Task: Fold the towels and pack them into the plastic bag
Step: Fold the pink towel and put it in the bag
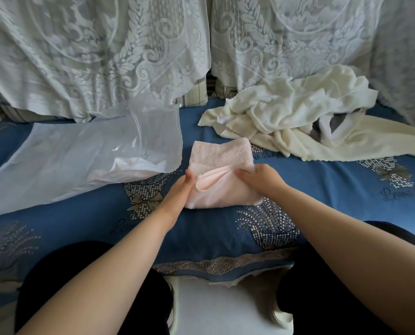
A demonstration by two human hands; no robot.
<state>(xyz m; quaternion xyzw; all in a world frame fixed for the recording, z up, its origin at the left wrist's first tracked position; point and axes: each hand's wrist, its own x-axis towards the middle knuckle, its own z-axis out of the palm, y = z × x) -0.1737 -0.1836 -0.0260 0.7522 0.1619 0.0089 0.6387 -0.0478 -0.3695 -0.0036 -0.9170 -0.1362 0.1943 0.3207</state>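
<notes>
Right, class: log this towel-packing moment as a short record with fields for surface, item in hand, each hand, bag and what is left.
surface: blue patterned cover
item in hand: pink towel, partly folded
left hand: flat against towel's left edge
right hand: grips a fold of the towel
bag: clear plastic bag, lying left of towel
left to fold: cream towels, heaped far right
</notes>
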